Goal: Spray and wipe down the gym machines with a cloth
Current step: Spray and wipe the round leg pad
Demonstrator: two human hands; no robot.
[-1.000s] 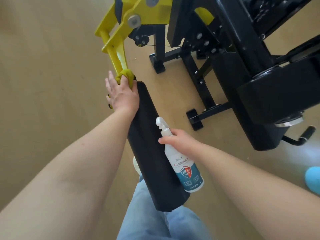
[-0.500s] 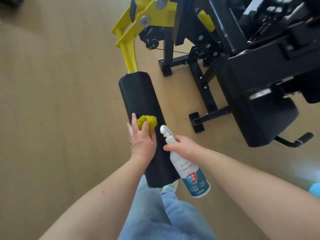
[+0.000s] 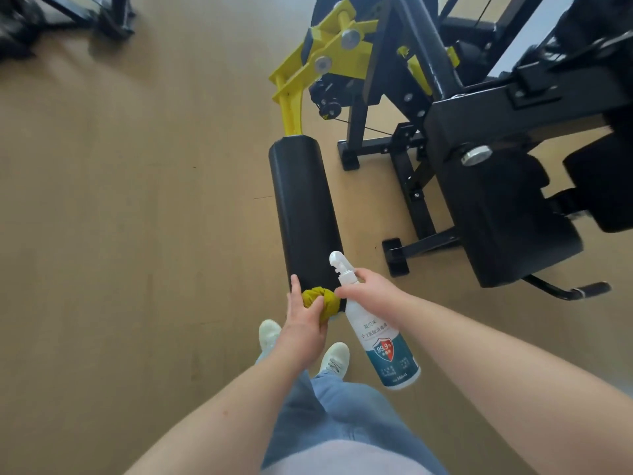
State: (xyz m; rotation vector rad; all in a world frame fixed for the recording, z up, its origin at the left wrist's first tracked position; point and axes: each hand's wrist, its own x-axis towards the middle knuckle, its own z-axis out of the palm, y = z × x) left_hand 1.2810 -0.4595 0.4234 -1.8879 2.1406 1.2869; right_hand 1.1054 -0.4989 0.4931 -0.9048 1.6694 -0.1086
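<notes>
Both our hands were busy at the near end of the pad. Our left hand [image 3: 305, 315] was curled around a bunched yellow cloth [image 3: 320, 301], fingers and thumb clamped on it, and pressed it against the near end of the black padded roller [image 3: 303, 214]. Our right hand [image 3: 368, 286] was wrapped around the neck of a white spray bottle [image 3: 378, 334], just below its trigger head. The bottle hung tilted, its nozzle pointing up and away from us, its blue-and-white label with a red shield facing the camera and its base angled down toward our right side. The knuckles of that hand sat just beside the cloth; we could not tell whether they touched it.

Below the hands we saw our pale shoes [image 3: 301, 347] on the tan floor [image 3: 137, 234] and our blue jeans [image 3: 342, 423] nearer still.

Beyond the cloth, the roller ran away from us to where a yellow metal arm [image 3: 293, 111] entered its far end. That arm rose to a yellow bracket with two round silver bolts. To the right stood the black frame of the gym machine [image 3: 479, 132], with its padded seat block, a silver knob and feet resting on the floor. At the far left corner, part of another dark machine [image 3: 68, 15] showed.
</notes>
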